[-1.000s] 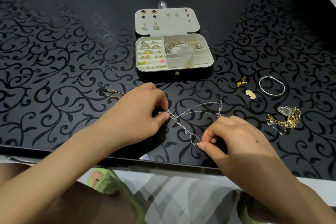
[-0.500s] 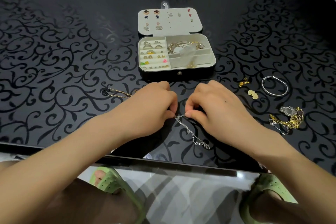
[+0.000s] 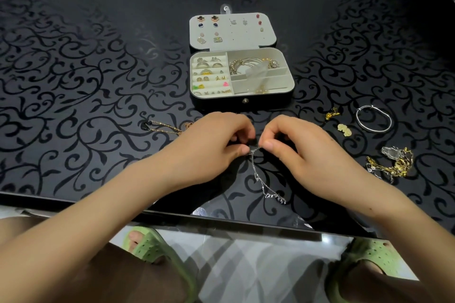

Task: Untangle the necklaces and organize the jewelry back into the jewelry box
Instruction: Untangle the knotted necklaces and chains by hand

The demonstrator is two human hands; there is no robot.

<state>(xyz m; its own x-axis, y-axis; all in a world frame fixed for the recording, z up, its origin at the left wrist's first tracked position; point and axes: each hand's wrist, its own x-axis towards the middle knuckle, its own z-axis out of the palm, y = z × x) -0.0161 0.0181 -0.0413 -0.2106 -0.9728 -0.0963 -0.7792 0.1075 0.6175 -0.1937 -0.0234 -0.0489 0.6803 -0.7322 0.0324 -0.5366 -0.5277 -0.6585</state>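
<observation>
- Both hands meet knuckle to knuckle over the table: the left hand (image 3: 214, 145) and the right hand (image 3: 302, 152) each have their fingers curled in, and thumb and forefinger pinch the same end of a silver necklace (image 3: 256, 178).
- From that pinch, between the two hands, the silver necklace trails back toward the person across the dark surface. It ends in a small cluster of charms below the right wrist.
- Just beyond the left hand's knuckles, to its left, lies a thin gold chain (image 3: 167, 128), partly hidden by the hand.
- Straight ahead of both hands stands the jewelry box (image 3: 242, 101), its lid (image 3: 232, 29) laid back and studded with earrings. Rings and studs sit in the left rows, bangles in the right compartments.
- Past the right hand, to its right, lie a small gold earring (image 3: 332, 115), a pale gold charm (image 3: 344, 129) and a silver bangle (image 3: 372, 106), each apart from the others.
- Nearer the right wrist, also to the right, sits a tangle of gold and silver chains (image 3: 396, 165).
- Everything rests on a black table (image 3: 73, 81) patterned with scrolls.
- Below the forearms, through the glass edge, show two green slippers (image 3: 147, 246).
</observation>
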